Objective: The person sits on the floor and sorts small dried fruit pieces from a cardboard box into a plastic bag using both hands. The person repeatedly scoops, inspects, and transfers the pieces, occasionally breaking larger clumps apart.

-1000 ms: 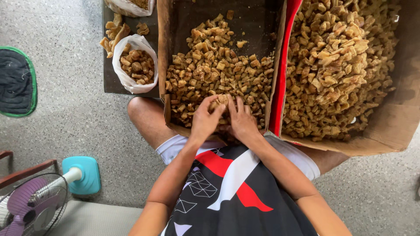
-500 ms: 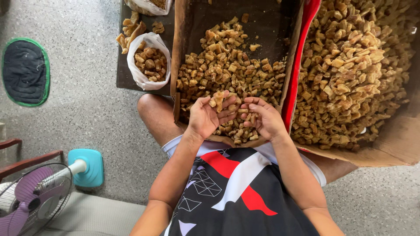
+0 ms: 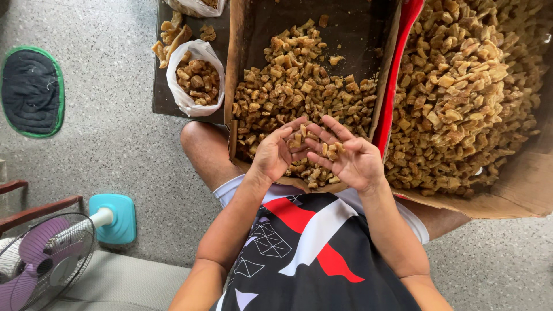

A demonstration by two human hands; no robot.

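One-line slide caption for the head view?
Both hands, left and right, cup brown snack pieces over a cardboard box of the same.

The fried pieces [image 3: 299,86] are golden brown against the dark brown inside of their cardboard box [image 3: 236,69], and the paler tan pieces [image 3: 461,86] fill a box edged by a bright red strip [image 3: 391,86]. The shirt [image 3: 311,259] is black with red and white bands and thin white line triangles. On the speckled grey floor [image 3: 103,144] lie a dark mat [image 3: 31,92] bordered green, a turquoise-based fan [image 3: 40,259] with purple blades, and a white bag [image 3: 196,80].
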